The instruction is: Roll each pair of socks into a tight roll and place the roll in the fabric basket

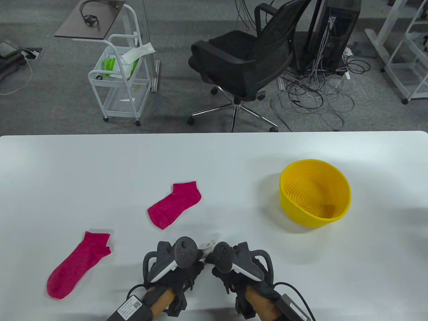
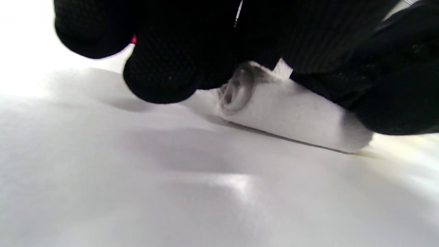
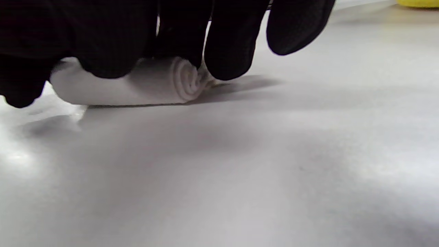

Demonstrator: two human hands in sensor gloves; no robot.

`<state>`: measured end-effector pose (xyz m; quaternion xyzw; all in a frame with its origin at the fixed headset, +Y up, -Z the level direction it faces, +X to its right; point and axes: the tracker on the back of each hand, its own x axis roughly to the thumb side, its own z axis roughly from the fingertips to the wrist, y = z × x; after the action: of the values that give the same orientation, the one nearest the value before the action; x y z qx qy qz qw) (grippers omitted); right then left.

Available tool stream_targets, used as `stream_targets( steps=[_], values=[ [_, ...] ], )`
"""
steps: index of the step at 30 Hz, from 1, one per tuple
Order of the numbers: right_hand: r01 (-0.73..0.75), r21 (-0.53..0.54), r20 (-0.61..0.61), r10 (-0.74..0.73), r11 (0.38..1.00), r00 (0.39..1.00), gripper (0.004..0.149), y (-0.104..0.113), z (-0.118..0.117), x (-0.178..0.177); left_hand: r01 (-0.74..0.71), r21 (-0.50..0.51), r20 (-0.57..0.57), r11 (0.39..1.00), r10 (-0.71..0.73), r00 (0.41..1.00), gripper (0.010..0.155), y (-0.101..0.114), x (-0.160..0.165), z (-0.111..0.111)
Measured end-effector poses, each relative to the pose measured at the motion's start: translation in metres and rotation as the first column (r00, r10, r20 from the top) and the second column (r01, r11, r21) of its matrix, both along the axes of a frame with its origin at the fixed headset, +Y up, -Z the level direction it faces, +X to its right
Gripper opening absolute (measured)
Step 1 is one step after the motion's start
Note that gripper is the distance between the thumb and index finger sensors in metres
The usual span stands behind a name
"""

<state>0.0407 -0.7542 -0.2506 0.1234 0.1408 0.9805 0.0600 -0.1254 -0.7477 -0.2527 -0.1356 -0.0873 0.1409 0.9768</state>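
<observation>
Hands seemingly curled over white roll.

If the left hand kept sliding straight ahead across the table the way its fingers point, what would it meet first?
Likely the nearer pink sock, lying just beyond the left hand. First it would push the white sock roll under its fingers. The exact line is uncertain; it could pass just right of the sock.

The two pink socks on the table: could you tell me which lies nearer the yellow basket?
The upper pink sock, mid-table; the other pink sock lies toward the table's left front.
</observation>
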Motion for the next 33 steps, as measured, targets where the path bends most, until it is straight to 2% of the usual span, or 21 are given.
stream_targets(
  steps=[3,7,11,18,24,27,30,33],
  values=[
    [-0.026,0.002,0.005,0.026,1.0,1.0,0.052,-0.003,-0.001,-0.001,0.039,-0.044,0.014,0.998,-0.039,0.999,0.056,-0.004,0.001,-0.001],
    [-0.049,0.022,0.016,0.048,0.999,0.999,0.053,-0.006,-0.002,-0.003,0.065,-0.048,0.021,0.997,-0.064,0.998,0.059,-0.009,0.002,-0.002],
    [-0.06,0.051,0.002,0.06,0.997,0.998,0.052,-0.005,-0.002,-0.005,0.056,-0.034,0.017,0.998,-0.056,0.998,0.055,-0.01,0.002,-0.003],
    [0.004,0.01,0.006,-0.004,1.0,1.0,0.048,0.002,-0.005,0.002,0.006,-0.074,0.03,0.997,-0.004,1.0,0.05,-0.011,0.002,-0.005],
    [0.035,0.159,-0.048,-0.027,0.987,0.998,0.042,0.025,0.004,0.005,-0.015,-0.085,0.034,0.996,0.018,0.999,0.05,-0.012,0.0,-0.006],
    [0.05,0.129,-0.079,-0.04,0.99,0.996,0.042,0.027,0.008,0.0,-0.025,-0.089,0.031,0.996,0.028,0.999,0.049,-0.012,0.0,-0.006],
    [-0.027,0.073,-0.095,0.034,0.997,0.995,0.042,0.019,0.009,-0.005,-0.04,-0.082,0.024,0.996,0.042,0.999,0.05,-0.013,-0.002,-0.006],
    [-0.016,0.05,-0.073,0.019,0.999,0.997,0.043,0.014,0.007,-0.004,-0.053,-0.068,0.019,0.996,0.054,0.998,0.051,-0.014,-0.003,-0.005]
  ],
)
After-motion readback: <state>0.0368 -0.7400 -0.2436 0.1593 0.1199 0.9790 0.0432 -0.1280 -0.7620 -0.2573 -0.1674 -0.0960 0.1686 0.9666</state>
